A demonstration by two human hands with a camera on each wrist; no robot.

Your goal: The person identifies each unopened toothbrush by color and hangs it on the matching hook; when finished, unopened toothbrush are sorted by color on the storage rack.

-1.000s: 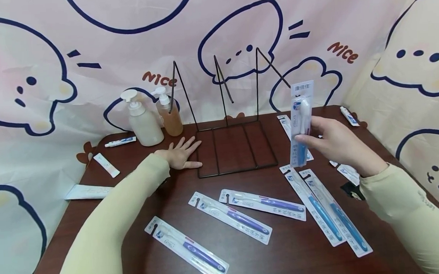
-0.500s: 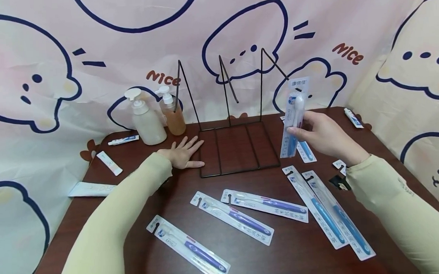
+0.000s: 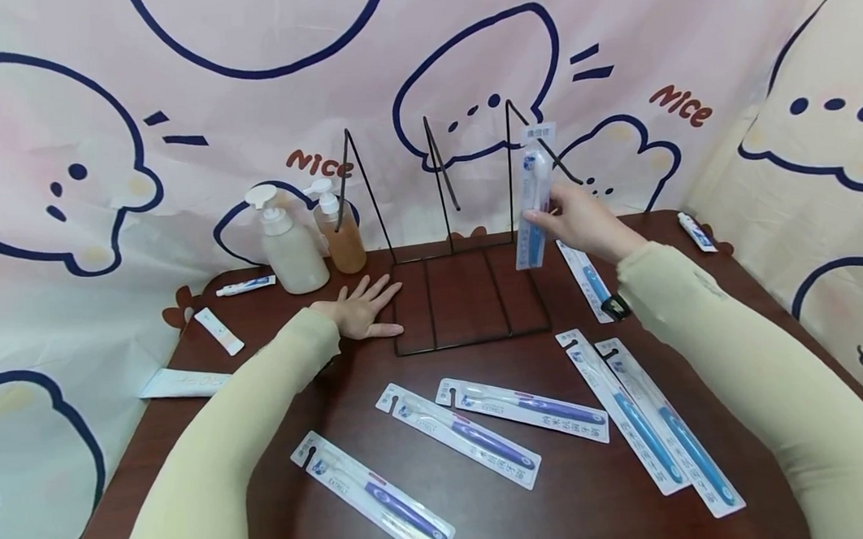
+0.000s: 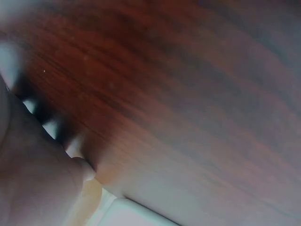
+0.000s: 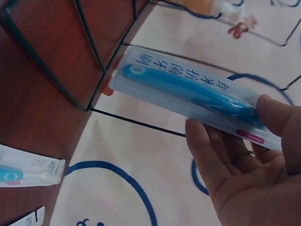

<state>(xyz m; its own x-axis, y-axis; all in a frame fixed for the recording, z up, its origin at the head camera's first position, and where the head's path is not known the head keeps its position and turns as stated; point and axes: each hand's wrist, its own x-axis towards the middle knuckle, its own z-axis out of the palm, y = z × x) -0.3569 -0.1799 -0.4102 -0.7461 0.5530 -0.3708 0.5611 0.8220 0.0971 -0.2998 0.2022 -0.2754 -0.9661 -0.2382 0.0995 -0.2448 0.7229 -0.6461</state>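
Note:
My right hand [image 3: 582, 217] pinches a packaged blue toothbrush [image 3: 533, 207] between thumb and fingers, holding it nearly upright above the table. The package's top overlaps the right prong of a black wire rack [image 3: 472, 339]; whether the prong passes through its hanging hole I cannot tell. In the right wrist view, the blue handle [image 5: 188, 92] points toward the rack's base. My left hand [image 3: 360, 310] lies flat with fingers spread, its fingertips at the left edge of that base. The left wrist view shows mostly bare tabletop [image 4: 188, 94] and part of the hand.
In front lie several packaged toothbrushes, purple ones [image 3: 455, 435] and blue ones [image 3: 625, 410]; another blue one [image 3: 581, 274] is by the rack's right side. Two pump bottles [image 3: 295, 256] stand behind my left hand. Toothpaste tubes [image 3: 218, 331] lie left, and one [image 3: 696, 233] far right.
My right hand has carried the packaged blue toothbrush left and upward, from beside the rack to its right prong. The left hand has stayed at the rack's base.

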